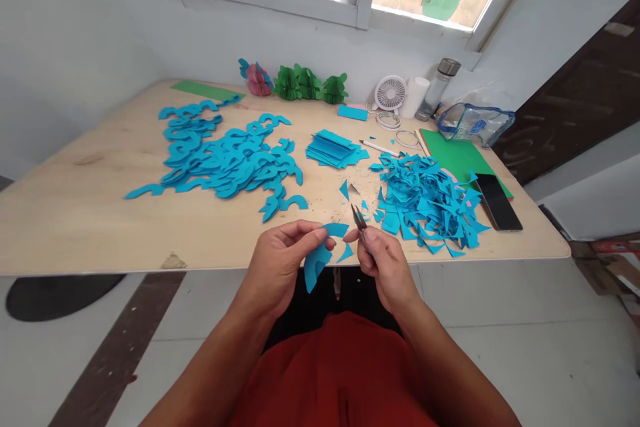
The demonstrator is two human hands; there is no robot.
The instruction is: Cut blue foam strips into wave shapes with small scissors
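Observation:
At the table's front edge, my left hand (283, 260) pinches a curved piece of blue paper (315, 267), which hangs partly below the edge. Just to its right, my right hand (383, 263) is closed around small scissors (359, 219), whose dark blades point up and away from me. The blades are apart from the held paper. A few small blue scraps (345, 253) lie between and beyond the hands. Left of centre spreads a pile of wavy blue cut-outs (235, 160). A heap of blue offcuts (425, 200) sits beyond my right hand.
Behind the hands lies a stack of blue paper (333, 149) near a white pen (380, 147). A phone (499, 202) rests by a green sheet (463, 160) at the right. Along the back stand green paper figures (305, 82), a small fan (391, 93) and a bottle (439, 89).

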